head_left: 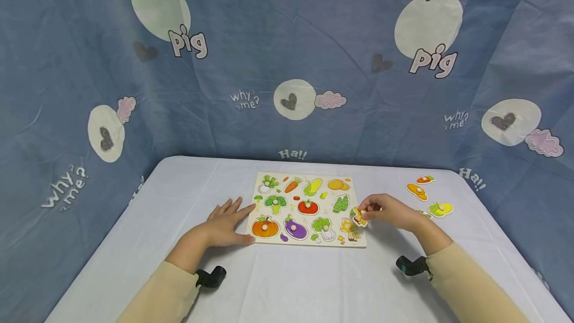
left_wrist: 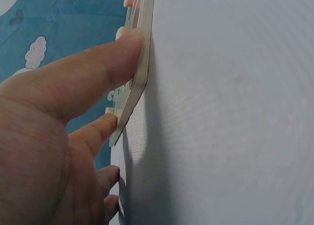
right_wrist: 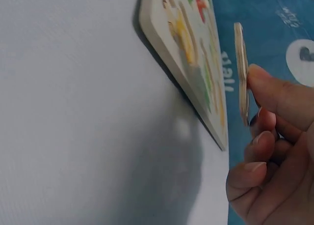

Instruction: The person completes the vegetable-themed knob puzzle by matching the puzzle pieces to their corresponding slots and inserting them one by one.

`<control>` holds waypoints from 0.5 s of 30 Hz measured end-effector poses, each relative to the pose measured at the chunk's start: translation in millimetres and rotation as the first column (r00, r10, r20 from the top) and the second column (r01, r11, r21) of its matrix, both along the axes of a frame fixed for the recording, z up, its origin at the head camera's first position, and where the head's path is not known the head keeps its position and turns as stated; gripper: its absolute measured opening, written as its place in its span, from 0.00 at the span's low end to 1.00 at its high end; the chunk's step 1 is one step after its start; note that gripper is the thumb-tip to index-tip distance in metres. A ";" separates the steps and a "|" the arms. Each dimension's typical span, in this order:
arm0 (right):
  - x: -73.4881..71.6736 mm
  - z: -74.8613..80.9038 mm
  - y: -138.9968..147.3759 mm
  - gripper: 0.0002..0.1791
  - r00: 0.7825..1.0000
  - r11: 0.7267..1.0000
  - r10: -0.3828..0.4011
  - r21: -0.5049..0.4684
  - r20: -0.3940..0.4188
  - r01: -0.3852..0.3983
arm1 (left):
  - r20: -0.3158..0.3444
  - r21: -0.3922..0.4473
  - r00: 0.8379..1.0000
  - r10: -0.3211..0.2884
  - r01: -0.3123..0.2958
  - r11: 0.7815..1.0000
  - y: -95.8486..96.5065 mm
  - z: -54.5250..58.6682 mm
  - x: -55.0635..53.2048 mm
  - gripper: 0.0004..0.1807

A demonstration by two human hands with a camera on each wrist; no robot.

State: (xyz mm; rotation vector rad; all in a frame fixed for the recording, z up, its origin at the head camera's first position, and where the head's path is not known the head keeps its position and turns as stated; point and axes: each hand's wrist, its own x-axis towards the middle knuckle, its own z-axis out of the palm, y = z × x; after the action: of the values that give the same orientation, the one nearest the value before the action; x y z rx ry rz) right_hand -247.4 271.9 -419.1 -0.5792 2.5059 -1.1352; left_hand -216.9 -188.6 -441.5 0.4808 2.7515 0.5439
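A wooden vegetable puzzle board [head_left: 287, 240] lies flat on the white table. My left hand [head_left: 226, 226] rests at its left edge with fingers spread; in the left wrist view the thumb [left_wrist: 105, 63] touches the board's side. My right hand [head_left: 390, 211] pinches a mushroom puzzle piece [head_left: 359, 217] above the board's right edge. Seen edge-on in the right wrist view, the thin wooden piece [right_wrist: 242, 72] is tilted upright, apart from the board [right_wrist: 181, 72]. The mushroom picture [head_left: 348, 227] shows on the board's lower right. Pumpkin [head_left: 265, 227], eggplant [head_left: 296, 228] and tomato [head_left: 308, 207] pieces sit in the board.
Right of the board lie loose pieces: a carrot [head_left: 425, 179], a potato [head_left: 417, 192] and a corn [head_left: 440, 209]. Another piece [head_left: 423, 214] is partly hidden by the right hand. A blue printed cloth [head_left: 251, 133] hangs behind the table [head_left: 296, 283].
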 end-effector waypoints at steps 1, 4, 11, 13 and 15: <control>0.2 -0.9 -1.7 0.09 1.000 1.000 0.014 0.003 0.005 -0.014 | -0.002 -0.003 1.000 0.000 0.000 1.000 0.2 0.0 0.0 0.53; 0.7 -3.7 -6.8 0.08 0.998 0.998 0.066 0.016 0.011 -0.067 | -0.005 -0.007 1.000 -0.001 0.001 1.000 0.1 -0.7 -0.7 0.53; 0.8 -7.4 -17.6 0.05 0.987 0.986 0.154 0.061 0.049 -0.157 | 0.001 0.001 1.000 0.002 -0.002 1.000 0.1 -1.1 -1.2 0.54; 0.3 -8.3 -19.8 0.05 0.985 0.983 0.165 0.074 0.053 -0.168 | 0.004 0.003 1.000 0.003 -0.003 1.000 0.5 -0.5 -1.1 0.54; -0.3 -9.2 -21.8 0.04 0.984 0.981 0.169 0.088 0.051 -0.172 | 0.007 0.007 1.000 0.002 -0.002 1.000 0.5 -0.9 -1.6 0.54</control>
State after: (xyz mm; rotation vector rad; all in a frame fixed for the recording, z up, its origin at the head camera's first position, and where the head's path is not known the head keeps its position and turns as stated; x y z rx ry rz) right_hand -247.7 250.1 -428.4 -0.7206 2.4047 -0.9541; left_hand -218.5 -188.1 -442.5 0.4765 2.7444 0.5544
